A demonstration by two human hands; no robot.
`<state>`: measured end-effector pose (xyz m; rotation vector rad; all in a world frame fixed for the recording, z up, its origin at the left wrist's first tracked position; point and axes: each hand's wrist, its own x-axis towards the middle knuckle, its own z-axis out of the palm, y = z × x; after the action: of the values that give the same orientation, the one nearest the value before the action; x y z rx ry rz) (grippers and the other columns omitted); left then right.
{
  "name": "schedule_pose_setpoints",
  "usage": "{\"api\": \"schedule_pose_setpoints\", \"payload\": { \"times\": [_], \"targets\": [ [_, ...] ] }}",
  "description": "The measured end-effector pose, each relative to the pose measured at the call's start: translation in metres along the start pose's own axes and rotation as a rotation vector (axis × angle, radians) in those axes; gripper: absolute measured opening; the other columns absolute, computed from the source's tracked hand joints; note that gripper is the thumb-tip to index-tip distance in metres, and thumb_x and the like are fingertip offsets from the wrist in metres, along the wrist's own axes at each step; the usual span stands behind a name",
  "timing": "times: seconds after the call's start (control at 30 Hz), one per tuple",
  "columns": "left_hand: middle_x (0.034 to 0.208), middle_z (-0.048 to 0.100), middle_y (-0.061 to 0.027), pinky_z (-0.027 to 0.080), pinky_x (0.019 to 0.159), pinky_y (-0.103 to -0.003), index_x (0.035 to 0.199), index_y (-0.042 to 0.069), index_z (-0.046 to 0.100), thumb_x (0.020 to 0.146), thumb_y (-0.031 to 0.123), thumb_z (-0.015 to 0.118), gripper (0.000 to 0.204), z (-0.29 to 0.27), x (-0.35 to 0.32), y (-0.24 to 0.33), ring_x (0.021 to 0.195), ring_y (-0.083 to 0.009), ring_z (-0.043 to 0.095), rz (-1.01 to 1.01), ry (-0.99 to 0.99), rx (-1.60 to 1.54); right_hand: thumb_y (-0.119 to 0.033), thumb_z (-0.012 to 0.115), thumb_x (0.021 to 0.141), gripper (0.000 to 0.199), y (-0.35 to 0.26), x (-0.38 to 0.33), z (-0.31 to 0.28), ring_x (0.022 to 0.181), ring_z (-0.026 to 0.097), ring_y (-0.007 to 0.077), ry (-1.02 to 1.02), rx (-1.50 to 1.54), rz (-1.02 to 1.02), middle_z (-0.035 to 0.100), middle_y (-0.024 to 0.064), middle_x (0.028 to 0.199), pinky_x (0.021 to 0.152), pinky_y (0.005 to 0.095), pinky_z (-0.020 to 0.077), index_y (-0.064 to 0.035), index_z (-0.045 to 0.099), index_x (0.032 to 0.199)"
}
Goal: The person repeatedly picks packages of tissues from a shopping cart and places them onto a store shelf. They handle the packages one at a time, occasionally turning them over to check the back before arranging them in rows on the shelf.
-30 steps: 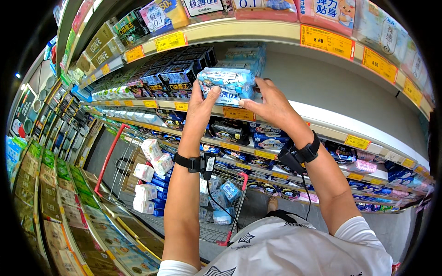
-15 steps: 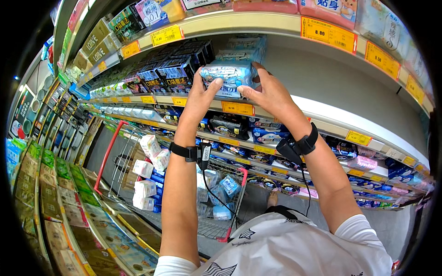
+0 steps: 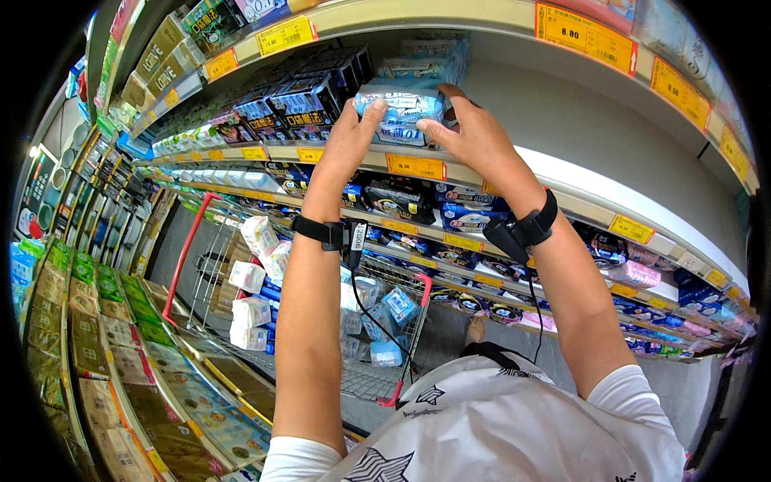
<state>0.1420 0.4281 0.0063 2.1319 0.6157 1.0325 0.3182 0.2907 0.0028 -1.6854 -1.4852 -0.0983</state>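
Note:
A light-blue soft plastic pack sits at the front of a shelf, gripped from both sides. My left hand is closed on its left end, thumb on the front face. On its right end my right hand has its fingers wrapped round the far side, thumb on the front. Behind it stand similar light-blue packs in a row. Just left of my left hand are dark boxed packs. A yellow price tag is on the shelf edge below.
Below and to the left stands a wire shopping cart with red trim, holding white packs and light-blue packs. Lower shelves carry dark-blue packs. The upper shelf's edge runs above my hands. Another display lines the left side.
The pack and both hands have shifted slightly up in the picture, and the pack's front looks a little more upright. Both hands keep their hold. The view has moved slightly.

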Motion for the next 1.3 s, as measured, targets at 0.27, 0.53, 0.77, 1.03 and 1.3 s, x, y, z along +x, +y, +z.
{"api": "schedule_pose_setpoints", "payload": {
  "times": [0.27, 0.53, 0.77, 1.03, 1.3],
  "targets": [
    [0.112, 0.066, -0.0259, 0.047, 0.095, -0.039, 0.123, -0.006, 0.054, 0.097, 0.053, 0.06, 0.065, -0.003, 0.006, 0.0, 0.109, -0.033, 0.063, -0.071, -0.035, 0.041, -0.059, 0.069, 0.087, 0.081, 0.004, 0.012, 0.0, 0.082, 0.07, 0.0307, -0.066, 0.0, 0.046, 0.07, 0.024, 0.094, 0.068, 0.035, 0.0559, 0.0063, 0.056, 0.132],
    [0.143, 0.044, -0.0358, 0.04, 0.109, -0.044, 0.146, -0.01, 0.036, 0.098, 0.054, 0.058, 0.083, 0.009, -0.006, 0.002, 0.136, -0.0408, 0.045, 0.042, 0.196, 0.063, -0.065, 0.063, 0.088, 0.074, 0.003, 0.004, 0.001, 0.076, 0.07, 0.0387, 0.113, -0.022, -0.022, 0.068, 0.0246, 0.08, 0.067, 0.0432, 0.0564, 0.0047, 0.061, 0.114],
    [0.14, 0.046, -0.0324, 0.041, 0.108, -0.046, 0.147, -0.003, 0.041, 0.1, 0.051, 0.055, 0.073, 0.016, -0.009, -0.002, 0.132, -0.0448, 0.047, 0.072, 0.069, 0.161, -0.057, 0.064, 0.091, 0.068, 0.003, 0.007, 0.001, 0.08, 0.07, 0.0395, 0.0, 0.007, 0.048, 0.069, 0.026, 0.087, 0.07, 0.0446, 0.0561, 0.0061, 0.06, 0.115],
    [0.145, 0.047, -0.0283, 0.038, 0.112, -0.046, 0.148, -0.003, 0.038, 0.102, 0.044, 0.056, 0.069, -0.011, -0.075, 0.015, 0.136, -0.0385, 0.047, 0.092, 0.244, -0.074, -0.026, 0.068, 0.095, 0.043, -0.026, -0.048, -0.015, 0.094, 0.067, 0.0198, 0.214, 0.444, -0.07, 0.067, 0.0175, 0.108, 0.08, 0.0307, 0.0537, 0.0046, 0.057, 0.124],
    [0.119, 0.065, -0.0123, 0.049, 0.093, -0.034, 0.131, -0.002, 0.056, 0.101, 0.044, 0.057, 0.055, -0.032, -0.242, -0.104, 0.113, -0.0209, 0.063, -0.441, 0.227, -0.107, -0.015, 0.064, 0.098, 0.033, -0.022, -0.173, 0.051, 0.079, 0.062, 0.0088, -0.35, 0.749, 0.257, 0.063, 0.0029, 0.091, 0.073, 0.025, 0.0514, 0.0012, 0.055, 0.126]
  ]
}}
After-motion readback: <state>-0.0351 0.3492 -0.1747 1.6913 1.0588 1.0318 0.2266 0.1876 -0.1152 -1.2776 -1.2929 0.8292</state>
